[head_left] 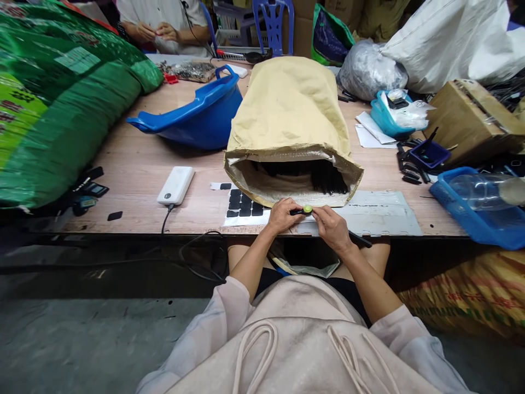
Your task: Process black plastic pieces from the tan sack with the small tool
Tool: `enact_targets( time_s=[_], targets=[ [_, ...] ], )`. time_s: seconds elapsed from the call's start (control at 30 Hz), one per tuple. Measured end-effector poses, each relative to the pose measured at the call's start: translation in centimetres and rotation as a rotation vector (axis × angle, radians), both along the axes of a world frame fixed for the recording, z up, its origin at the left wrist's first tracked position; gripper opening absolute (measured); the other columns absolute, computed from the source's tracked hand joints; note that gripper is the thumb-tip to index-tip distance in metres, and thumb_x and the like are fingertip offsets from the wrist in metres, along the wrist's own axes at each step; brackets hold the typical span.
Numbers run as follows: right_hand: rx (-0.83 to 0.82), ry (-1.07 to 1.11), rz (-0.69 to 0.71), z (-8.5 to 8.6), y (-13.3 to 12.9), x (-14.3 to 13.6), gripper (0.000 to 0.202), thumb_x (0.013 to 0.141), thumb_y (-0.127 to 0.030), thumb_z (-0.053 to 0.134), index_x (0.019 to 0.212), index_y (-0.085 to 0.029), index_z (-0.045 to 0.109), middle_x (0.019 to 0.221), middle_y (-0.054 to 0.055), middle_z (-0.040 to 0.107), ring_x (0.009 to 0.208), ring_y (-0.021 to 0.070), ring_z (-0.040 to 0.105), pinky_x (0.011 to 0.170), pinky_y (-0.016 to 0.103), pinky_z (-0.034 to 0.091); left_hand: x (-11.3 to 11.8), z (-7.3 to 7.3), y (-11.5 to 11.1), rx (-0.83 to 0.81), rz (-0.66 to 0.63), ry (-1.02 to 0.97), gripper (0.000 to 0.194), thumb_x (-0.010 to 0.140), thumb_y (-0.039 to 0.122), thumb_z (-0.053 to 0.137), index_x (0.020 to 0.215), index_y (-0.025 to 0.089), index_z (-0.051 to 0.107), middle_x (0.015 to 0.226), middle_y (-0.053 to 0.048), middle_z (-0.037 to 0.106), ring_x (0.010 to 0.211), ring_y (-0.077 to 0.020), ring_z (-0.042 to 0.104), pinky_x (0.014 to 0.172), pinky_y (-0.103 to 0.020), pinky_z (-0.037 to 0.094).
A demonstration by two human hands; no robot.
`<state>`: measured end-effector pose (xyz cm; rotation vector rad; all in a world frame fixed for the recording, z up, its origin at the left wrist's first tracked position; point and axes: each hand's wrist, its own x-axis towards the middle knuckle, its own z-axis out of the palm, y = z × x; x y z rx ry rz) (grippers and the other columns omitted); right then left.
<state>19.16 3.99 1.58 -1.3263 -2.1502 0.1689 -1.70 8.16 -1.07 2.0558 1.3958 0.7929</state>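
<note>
Just over the table's front edge, my left hand pinches a slim black piece. A round yellow-green disc shows at its end. From the other side, my right hand closes its fingertips at the disc. A black rod sticks out below my right hand; whether it joins the slim piece is hidden. Close to my left hand lies a white sheet of black rounded stickers. Beyond both hands, a tan paper sack lies with its mouth towards me and black parts inside.
A blue basin and white power bank with a cable are on the left, beside green sacks. On the right are a blue tray and cardboard box. Another open sack stands between my legs. A co-worker's hands show opposite.
</note>
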Motion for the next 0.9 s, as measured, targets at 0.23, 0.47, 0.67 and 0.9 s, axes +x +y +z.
enact_targets(
  time_s=[0.23,0.47,0.67,0.9],
  targets=[
    [0.027,0.033,-0.044,0.6,-0.1,1.2,0.032,0.107,-0.029,0.044,0.125,-0.025,0.071,0.102,0.008,0.072,0.096,0.0201,0.07,0.088,0.03,0.057,-0.1,0.0,0.0,-0.007,-0.005,0.002,0.021,0.083,0.034,0.082,0.102,0.027,0.084,0.09,-0.003,0.071,0.094,-0.0228,0.063,0.089,-0.035,0.05],
    [0.059,0.017,-0.088,0.3,1.0,2.2,0.031,0.108,-0.032,0.045,0.12,-0.024,0.072,0.102,0.007,0.073,0.094,0.0192,0.07,0.084,0.029,0.056,0.1,0.1,-0.1,-0.023,0.009,0.001,0.022,0.079,0.03,0.082,0.101,0.025,0.083,0.089,-0.004,0.07,0.095,-0.0244,0.063,0.09,-0.037,0.051],
    [0.106,-0.086,-0.092,-0.6,4.3,4.5,0.029,0.106,-0.032,0.048,0.114,-0.025,0.075,0.098,0.007,0.073,0.093,0.0215,0.065,0.083,0.033,0.051,-0.1,0.2,-0.2,-0.016,-0.012,0.01,0.032,0.072,0.02,0.077,0.104,0.025,0.082,0.091,-0.003,0.07,0.095,-0.025,0.062,0.092,-0.039,0.052],
    [0.103,-0.15,-0.042,-2.3,5.0,5.5,0.028,0.104,-0.034,0.052,0.111,-0.024,0.077,0.096,0.007,0.072,0.09,0.0236,0.058,0.084,0.038,0.046,-0.5,0.4,-0.3,-0.007,-0.037,-0.003,0.037,0.068,0.013,0.068,0.102,0.024,0.078,0.093,-0.003,0.071,0.095,-0.0252,0.063,0.09,-0.039,0.052]
  ],
)
